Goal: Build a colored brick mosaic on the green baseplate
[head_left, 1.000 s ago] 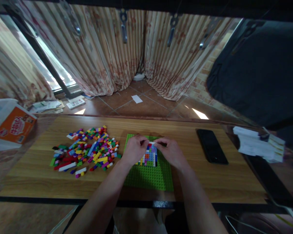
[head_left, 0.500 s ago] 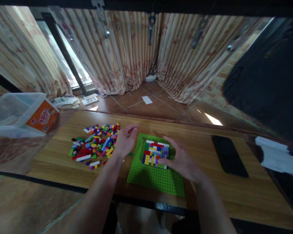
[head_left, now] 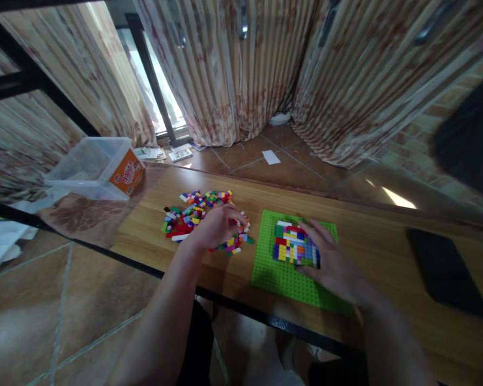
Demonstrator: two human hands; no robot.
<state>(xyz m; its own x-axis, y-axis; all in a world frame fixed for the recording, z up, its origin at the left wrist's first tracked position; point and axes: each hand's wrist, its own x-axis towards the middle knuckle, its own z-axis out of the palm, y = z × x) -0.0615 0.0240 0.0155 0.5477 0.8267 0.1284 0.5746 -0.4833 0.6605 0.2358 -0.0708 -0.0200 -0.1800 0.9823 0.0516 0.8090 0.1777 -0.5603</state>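
Observation:
My left hand [head_left: 219, 224] is over the right part of a pile of loose toy bricks [head_left: 191, 214]. Its fingers are bent but look apart, and no brick is plainly held in them. On a green studded baseplate [head_left: 293, 287] sits a flat, tightly packed block of coloured bricks [head_left: 292, 244]. Around the right side of that block lies my right hand [head_left: 326, 260], fingers spread at its far edge and thumb by its near edge. The hand covers part of the block's right side.
A black phone [head_left: 446, 273] lies on the wooden table [head_left: 382, 257] at the right. Beyond the table's left end stands a clear plastic bin [head_left: 92, 166] with an orange label. Papers [head_left: 181, 154] lie on the floor near the curtains [head_left: 209, 80].
My left hand has gone from beside the baseplate to over the loose bricks. My right hand stays at the brick block. The whole view has shifted, so things appear farther right.

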